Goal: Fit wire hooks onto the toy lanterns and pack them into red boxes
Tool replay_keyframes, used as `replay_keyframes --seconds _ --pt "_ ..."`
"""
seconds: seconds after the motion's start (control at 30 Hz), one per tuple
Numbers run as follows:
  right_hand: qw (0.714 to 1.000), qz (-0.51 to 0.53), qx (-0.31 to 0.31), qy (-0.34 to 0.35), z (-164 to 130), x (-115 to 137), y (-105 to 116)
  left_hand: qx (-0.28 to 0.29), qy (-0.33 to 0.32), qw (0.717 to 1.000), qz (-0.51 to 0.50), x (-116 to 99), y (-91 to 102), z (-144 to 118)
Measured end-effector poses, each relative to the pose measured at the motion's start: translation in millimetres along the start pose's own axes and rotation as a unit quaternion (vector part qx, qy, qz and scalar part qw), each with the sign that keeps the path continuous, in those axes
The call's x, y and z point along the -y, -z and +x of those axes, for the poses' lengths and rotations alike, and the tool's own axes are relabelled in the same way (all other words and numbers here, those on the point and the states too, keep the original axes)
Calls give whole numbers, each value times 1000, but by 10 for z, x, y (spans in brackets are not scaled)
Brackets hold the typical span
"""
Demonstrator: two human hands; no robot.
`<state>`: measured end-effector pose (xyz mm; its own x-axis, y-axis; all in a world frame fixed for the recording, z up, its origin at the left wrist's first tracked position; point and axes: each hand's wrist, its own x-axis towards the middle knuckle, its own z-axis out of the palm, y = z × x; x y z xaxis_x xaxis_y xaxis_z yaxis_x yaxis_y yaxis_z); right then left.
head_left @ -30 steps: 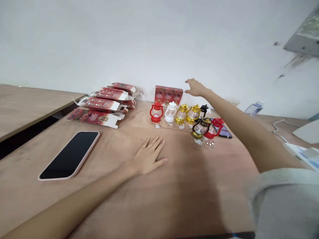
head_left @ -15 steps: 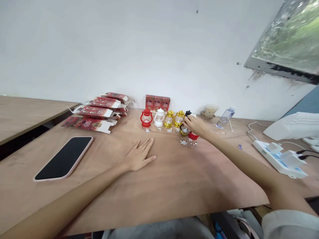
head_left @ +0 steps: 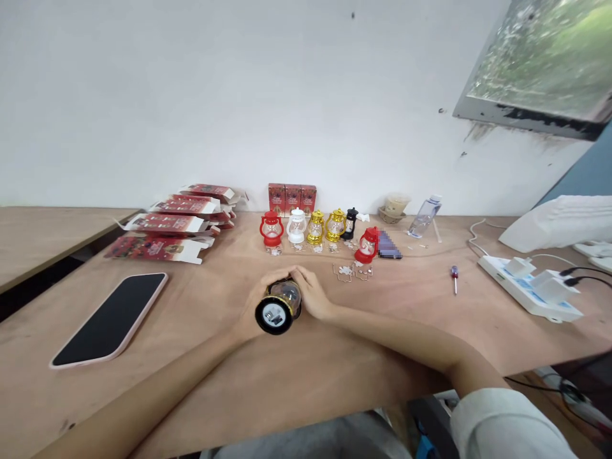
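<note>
Between my two hands lies a small dark lantern with gold trim [head_left: 289, 294], tipped so that its round black base with a white disc faces me. My left hand [head_left: 253, 306] wraps its left side, partly hidden behind it. Fingers of my right hand [head_left: 310, 294] close on its top and right side. Beyond stand a red lantern [head_left: 272, 231], a white lantern [head_left: 297, 227], gold lanterns [head_left: 335, 225] and a black lantern [head_left: 350, 224]. Another red lantern [head_left: 366, 246] leans slightly nearer me, by small bent wire and white pieces [head_left: 345, 272].
Red printed boxes [head_left: 292, 199] stand by the wall, and flattened cartons [head_left: 157, 247] lie left. A phone [head_left: 112, 319] rests nearer. To the right are a screwdriver [head_left: 454, 279], a clear bottle [head_left: 424, 217], a cup [head_left: 394, 206] and a power strip [head_left: 530, 288].
My right hand has brought the dark gold-trimmed lantern from the back right to the middle. My left hand, flat on the table before, now grips it too.
</note>
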<state>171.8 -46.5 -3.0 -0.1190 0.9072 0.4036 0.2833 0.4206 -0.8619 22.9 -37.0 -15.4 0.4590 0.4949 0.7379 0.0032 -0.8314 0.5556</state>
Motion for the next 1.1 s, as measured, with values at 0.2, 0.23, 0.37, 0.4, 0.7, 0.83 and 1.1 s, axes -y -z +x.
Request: replay_keyframes --seconds 0.2,0.23,0.37,0.4,0.7,0.83,1.1 --pt "902 -420 -35 97 -123 -191 623 -52 56 994 76 -111 54 69" --pt "884 -459 -49 77 -131 -245 722 -68 79 991 82 -108 49 81" --pt "855 -518 -27 -13 -126 -407 908 -132 135 977 97 -65 21 106" --pt "855 -518 -8 -30 -122 -425 908 -141 148 974 100 -58 17 108" --pt "885 -458 60 -55 -153 -424 642 -135 213 964 83 -2 46 137" --pt "906 -414 89 -18 -140 -339 403 -141 209 961 114 88 126 163" --pt "921 -376 -24 100 -189 -257 653 -132 207 958 146 147 217 189"
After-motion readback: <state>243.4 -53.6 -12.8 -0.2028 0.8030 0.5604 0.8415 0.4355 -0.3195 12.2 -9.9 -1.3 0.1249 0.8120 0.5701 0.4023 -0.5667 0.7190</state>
